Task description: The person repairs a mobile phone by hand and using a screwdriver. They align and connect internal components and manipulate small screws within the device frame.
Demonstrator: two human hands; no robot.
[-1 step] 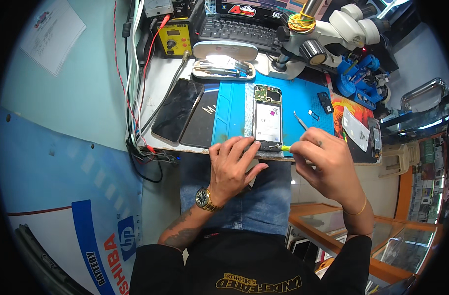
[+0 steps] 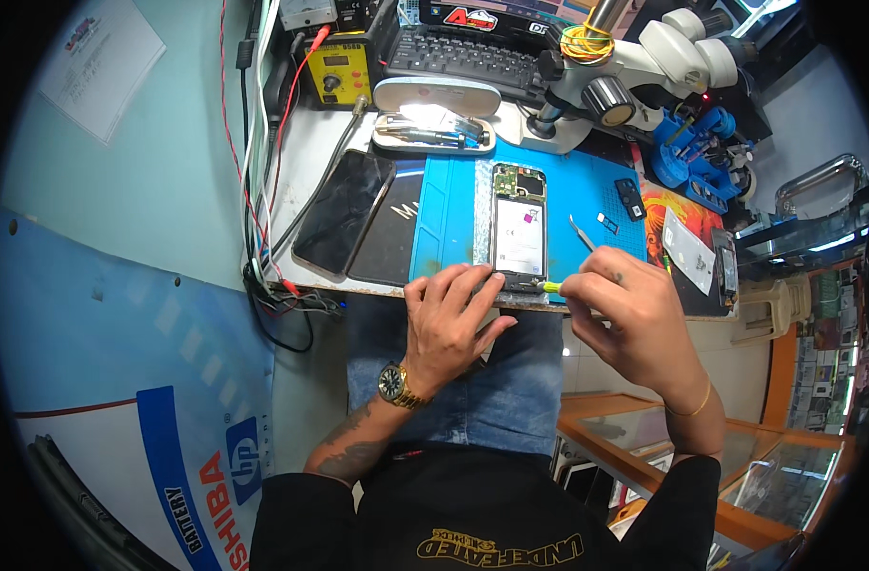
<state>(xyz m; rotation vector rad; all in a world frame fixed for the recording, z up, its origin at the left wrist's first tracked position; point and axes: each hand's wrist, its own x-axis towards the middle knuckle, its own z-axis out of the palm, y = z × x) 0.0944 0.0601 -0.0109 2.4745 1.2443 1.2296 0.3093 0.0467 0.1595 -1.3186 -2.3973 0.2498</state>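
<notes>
An opened phone [image 2: 518, 233] with its back cover off lies upright on a blue work mat [image 2: 444, 228] at the desk's front edge. My left hand [image 2: 449, 319], with a gold watch on the wrist, presses its fingertips on the phone's lower left edge and holds it down. My right hand [image 2: 624, 314] grips a small screwdriver with a yellow-green collar [image 2: 551, 285], its tip at the phone's lower right corner. Thin tweezers [image 2: 582, 233] lie on the mat just right of the phone.
A dark phone [image 2: 344, 211] and a black panel [image 2: 387, 238] lie left of the mat. Behind are a white tool tray [image 2: 434, 133], a yellow bench unit [image 2: 344, 71], a keyboard [image 2: 463, 57], a microscope [image 2: 624, 67] and a blue tool holder [image 2: 691, 143]. Cables [image 2: 263, 190] hang at the left.
</notes>
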